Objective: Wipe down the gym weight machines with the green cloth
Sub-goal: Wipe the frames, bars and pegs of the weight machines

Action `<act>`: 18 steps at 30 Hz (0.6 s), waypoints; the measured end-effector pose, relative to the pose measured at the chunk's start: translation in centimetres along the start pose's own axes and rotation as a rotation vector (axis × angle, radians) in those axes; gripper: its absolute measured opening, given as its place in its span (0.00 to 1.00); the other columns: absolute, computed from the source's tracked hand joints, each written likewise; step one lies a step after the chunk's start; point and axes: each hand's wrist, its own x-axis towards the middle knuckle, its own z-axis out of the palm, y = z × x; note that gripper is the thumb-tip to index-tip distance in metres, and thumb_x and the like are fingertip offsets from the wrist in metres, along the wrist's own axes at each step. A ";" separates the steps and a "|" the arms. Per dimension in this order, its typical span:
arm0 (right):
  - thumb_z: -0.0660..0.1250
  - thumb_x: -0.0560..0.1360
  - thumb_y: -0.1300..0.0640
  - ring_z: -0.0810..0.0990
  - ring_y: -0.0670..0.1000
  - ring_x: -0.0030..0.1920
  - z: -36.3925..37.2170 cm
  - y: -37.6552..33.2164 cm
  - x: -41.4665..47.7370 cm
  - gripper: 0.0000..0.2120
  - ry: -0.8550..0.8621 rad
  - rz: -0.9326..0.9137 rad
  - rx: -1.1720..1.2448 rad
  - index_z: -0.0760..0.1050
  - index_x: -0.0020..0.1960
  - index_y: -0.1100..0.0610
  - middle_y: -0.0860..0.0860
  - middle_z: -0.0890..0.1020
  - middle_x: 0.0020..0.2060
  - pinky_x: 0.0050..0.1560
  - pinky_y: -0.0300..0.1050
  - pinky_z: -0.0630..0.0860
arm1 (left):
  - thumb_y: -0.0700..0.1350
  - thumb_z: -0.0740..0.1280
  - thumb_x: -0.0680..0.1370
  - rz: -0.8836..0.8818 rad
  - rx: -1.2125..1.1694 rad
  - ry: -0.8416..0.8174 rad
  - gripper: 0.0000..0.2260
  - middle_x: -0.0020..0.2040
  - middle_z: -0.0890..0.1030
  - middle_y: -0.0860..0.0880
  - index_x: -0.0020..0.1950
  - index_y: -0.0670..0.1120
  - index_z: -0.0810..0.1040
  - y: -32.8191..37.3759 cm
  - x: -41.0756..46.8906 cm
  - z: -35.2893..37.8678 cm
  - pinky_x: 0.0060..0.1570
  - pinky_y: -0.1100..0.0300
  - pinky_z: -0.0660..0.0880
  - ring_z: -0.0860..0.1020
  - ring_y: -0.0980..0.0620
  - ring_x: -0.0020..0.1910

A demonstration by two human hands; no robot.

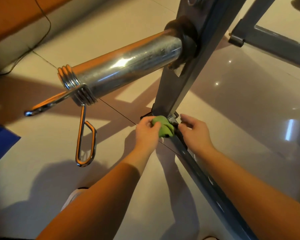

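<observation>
Our left hand grips the bunched green cloth, pressed at the foot of the grey upright. Our right hand, fingers relaxed, rests on the base rail, just beside the cloth. The steel weight peg juts out above.

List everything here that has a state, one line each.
green cloth: bunched, pressed against the foot of the upright post.
left hand: grips the cloth.
right hand: rests on the floor rail, fingers relaxed.
chrome weight peg: bare, no plates loaded.
spring collar: clipped on the peg's free end.
</observation>
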 end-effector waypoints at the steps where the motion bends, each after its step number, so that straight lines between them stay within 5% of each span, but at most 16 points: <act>1: 0.65 0.81 0.61 0.78 0.44 0.60 -0.2 -0.2 0.5 0.21 0.048 -0.005 -0.001 0.74 0.73 0.52 0.45 0.80 0.64 0.66 0.46 0.76 | 0.42 0.70 0.80 0.033 0.013 0.076 0.06 0.49 0.82 0.52 0.55 0.50 0.79 0.3 0.9 0.1 0.48 0.56 0.82 0.82 0.50 0.50; 5: 0.64 0.83 0.62 0.77 0.44 0.64 0.1 -1.6 1.6 0.25 0.072 -0.076 -0.022 0.68 0.77 0.47 0.44 0.77 0.69 0.67 0.45 0.73 | 0.43 0.69 0.81 0.063 0.130 0.100 0.14 0.56 0.81 0.52 0.67 0.48 0.78 1.6 3.3 1.8 0.51 0.61 0.81 0.81 0.52 0.53; 9: 0.65 0.82 0.62 0.79 0.31 0.52 1.2 -2.0 1.9 0.24 0.080 -0.174 0.003 0.72 0.74 0.44 0.30 0.80 0.53 0.53 0.24 0.73 | 0.43 0.69 0.81 0.152 0.320 0.068 0.09 0.52 0.81 0.54 0.61 0.47 0.81 -0.8 1.9 3.2 0.50 0.66 0.75 0.80 0.53 0.53; 15: 0.67 0.81 0.63 0.81 0.38 0.57 1.2 -2.4 1.8 0.24 0.084 -0.154 0.055 0.73 0.74 0.47 0.41 0.82 0.61 0.54 0.26 0.76 | 0.46 0.68 0.82 0.059 0.250 0.060 0.09 0.54 0.81 0.52 0.61 0.48 0.81 -1.6 0.4 4.8 0.56 0.58 0.79 0.80 0.54 0.54; 18: 0.67 0.81 0.63 0.81 0.40 0.55 0.5 -2.4 1.3 0.25 0.055 -0.129 0.040 0.71 0.75 0.46 0.40 0.80 0.60 0.47 0.21 0.72 | 0.45 0.68 0.82 0.068 0.192 0.168 0.09 0.55 0.80 0.53 0.62 0.48 0.80 -1.7 -0.6 3.1 0.45 0.76 0.72 0.79 0.56 0.51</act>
